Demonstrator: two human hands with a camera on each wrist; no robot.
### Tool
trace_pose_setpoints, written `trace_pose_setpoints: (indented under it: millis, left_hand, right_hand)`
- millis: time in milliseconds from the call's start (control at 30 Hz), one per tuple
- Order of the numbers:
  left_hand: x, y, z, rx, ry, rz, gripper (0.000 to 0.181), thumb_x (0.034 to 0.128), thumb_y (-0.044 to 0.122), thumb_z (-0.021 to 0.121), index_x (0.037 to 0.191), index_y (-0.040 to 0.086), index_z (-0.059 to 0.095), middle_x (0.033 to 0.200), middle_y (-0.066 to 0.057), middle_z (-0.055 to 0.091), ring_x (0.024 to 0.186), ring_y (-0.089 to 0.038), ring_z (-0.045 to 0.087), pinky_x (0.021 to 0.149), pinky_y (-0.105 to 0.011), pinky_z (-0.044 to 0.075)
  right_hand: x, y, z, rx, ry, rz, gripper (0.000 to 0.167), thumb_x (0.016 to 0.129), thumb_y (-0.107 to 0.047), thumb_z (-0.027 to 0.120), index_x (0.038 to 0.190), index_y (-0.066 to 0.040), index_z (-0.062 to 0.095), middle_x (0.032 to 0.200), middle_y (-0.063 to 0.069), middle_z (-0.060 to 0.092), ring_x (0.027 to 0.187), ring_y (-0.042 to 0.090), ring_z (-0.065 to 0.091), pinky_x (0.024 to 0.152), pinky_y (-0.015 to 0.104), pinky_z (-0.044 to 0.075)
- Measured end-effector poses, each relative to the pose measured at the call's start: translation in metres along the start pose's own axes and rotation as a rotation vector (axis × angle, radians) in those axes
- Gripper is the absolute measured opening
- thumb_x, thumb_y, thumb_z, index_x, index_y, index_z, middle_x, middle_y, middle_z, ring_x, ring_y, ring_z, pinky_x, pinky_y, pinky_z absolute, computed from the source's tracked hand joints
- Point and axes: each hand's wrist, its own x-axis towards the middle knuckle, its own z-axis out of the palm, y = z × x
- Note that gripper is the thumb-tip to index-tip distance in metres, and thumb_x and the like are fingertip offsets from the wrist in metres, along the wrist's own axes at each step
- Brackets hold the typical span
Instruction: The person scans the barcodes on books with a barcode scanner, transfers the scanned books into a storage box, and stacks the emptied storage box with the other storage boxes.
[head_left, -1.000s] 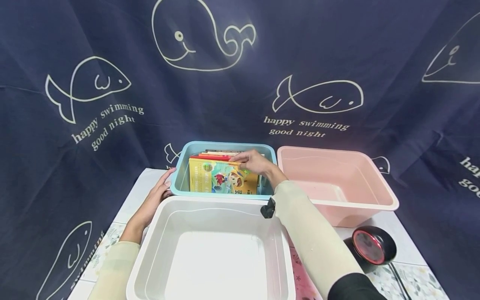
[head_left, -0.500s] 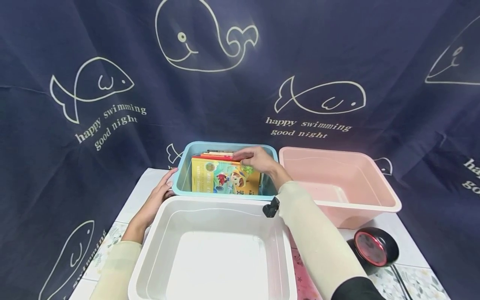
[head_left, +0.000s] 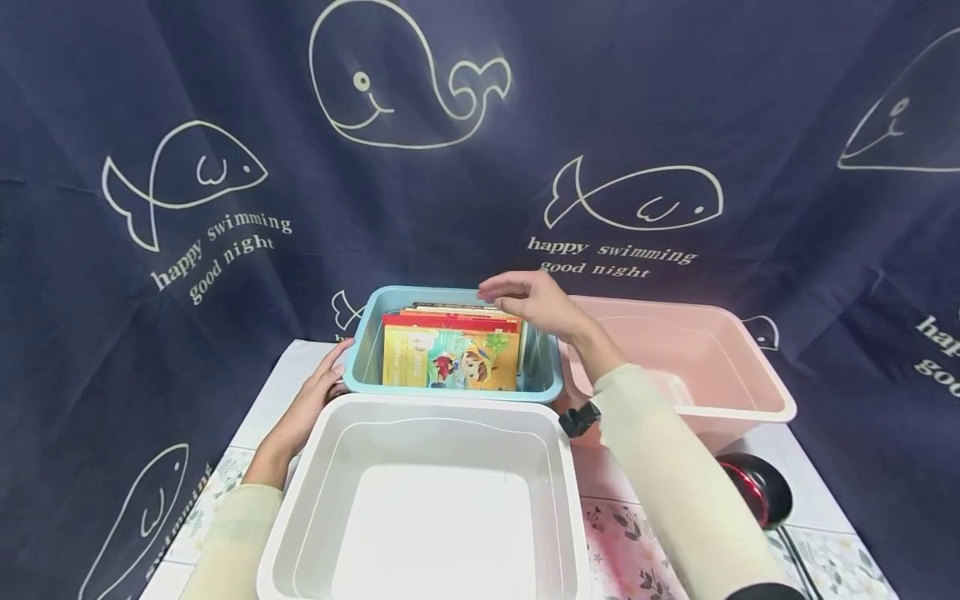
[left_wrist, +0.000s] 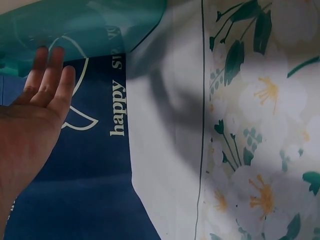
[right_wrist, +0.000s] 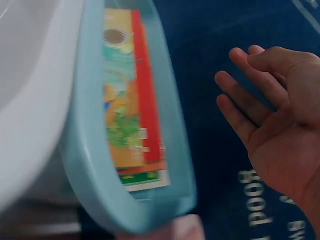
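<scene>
A light blue bin at the back of the table holds several thin books standing upright. The front one is a yellow picture book with a cartoon child on its cover; behind it shows a red book. My left hand touches the blue bin's left side, and in the left wrist view its fingers lie straight against the wall. Above the bin's right back corner, my right hand hovers with its fingers extended, apart from the books and holding nothing.
A large white bin stands in front of the blue one. To the right is a pink bin, partly behind my right arm. A black bowl with a red inside and dark chopsticks lie at the right. A dark blue printed curtain hangs behind.
My right hand has come off the books' top edges, rising and moving right. The yellow book's top now sits lower, showing more of the red book behind. The left hand stays put.
</scene>
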Motion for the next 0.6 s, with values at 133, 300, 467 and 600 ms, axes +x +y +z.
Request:
trace_pose_setpoints:
  millis: [133, 300, 467, 600]
  left_hand:
    - [-0.002, 0.001, 0.000, 0.034, 0.007, 0.008, 0.058, 0.1128, 0.046, 0.029, 0.167, 0.032, 0.014, 0.167, -0.017, 0.027, 0.112, 0.003, 0.060, 0.091, -0.015, 0.050]
    - [-0.004, 0.003, -0.002, 0.088, 0.017, 0.014, 0.058, 0.1126, 0.046, 0.030, 0.167, 0.031, 0.015, 0.162, -0.022, 0.035, 0.112, 0.004, 0.061, 0.092, -0.014, 0.049]
    - [-0.006, 0.008, -0.004, 0.121, 0.022, 0.018, 0.058, 0.1130, 0.043, 0.033, 0.167, 0.027, 0.017, 0.149, -0.027, 0.046, 0.105, 0.001, 0.063, 0.089, -0.015, 0.051]
    - [-0.005, 0.019, -0.008, 0.195, -0.001, 0.014, 0.058, 0.1133, 0.040, 0.035, 0.167, 0.026, 0.018, 0.150, -0.027, 0.047, 0.112, -0.004, 0.063, 0.098, -0.023, 0.053]
  right_hand:
    - [-0.027, -0.013, -0.012, -0.044, 0.041, -0.081, 0.033, 0.098, -0.005, 0.062, 0.130, -0.009, 0.071, 0.128, 0.009, 0.074, 0.121, 0.024, 0.070, 0.107, 0.042, 0.054]
    - [-0.066, -0.020, -0.025, -0.081, 0.069, -0.134, 0.032, 0.099, -0.003, 0.061, 0.129, -0.008, 0.071, 0.127, 0.012, 0.074, 0.119, 0.020, 0.071, 0.102, 0.024, 0.054]
    - [-0.101, -0.022, -0.036, -0.155, 0.108, -0.131, 0.032, 0.101, -0.005, 0.061, 0.131, -0.010, 0.070, 0.129, 0.009, 0.073, 0.121, 0.020, 0.069, 0.103, 0.021, 0.052]
    - [-0.127, -0.024, -0.042, -0.228, 0.134, -0.129, 0.033, 0.102, -0.008, 0.061, 0.133, -0.009, 0.069, 0.134, 0.006, 0.071, 0.127, 0.024, 0.066, 0.107, 0.036, 0.053]
